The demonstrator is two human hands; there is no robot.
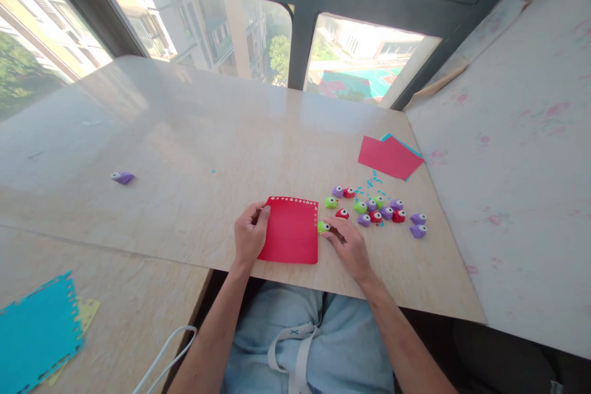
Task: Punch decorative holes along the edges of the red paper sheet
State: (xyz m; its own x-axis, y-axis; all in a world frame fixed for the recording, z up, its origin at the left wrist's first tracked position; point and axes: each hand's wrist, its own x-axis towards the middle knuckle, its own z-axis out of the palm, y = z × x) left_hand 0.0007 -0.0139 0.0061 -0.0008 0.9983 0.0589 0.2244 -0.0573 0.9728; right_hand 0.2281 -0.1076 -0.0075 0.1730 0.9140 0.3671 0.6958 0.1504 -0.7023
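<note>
A red sheet of paper (290, 231) lies near the table's front edge, with small shapes punched along its top edge and the upper part of its right edge. My left hand (252, 231) pinches the sheet's left side, thumb on top. In my right hand (346, 246) is a green craft punch (324, 227) with a white, eye-like button, held at the sheet's right edge just below the punched holes. Whether its slot is around the paper cannot be made out. Several purple, green and red craft punches (386, 213) stand to the right of that hand.
Red and blue paper sheets (385, 157) lie at the back right, with blue paper bits (373, 181) scattered before them. One purple punch (122, 178) sits far left. Blue punched paper (39, 332) rests on yellow paper at lower left, near a white cable (168, 345). Windows border the back.
</note>
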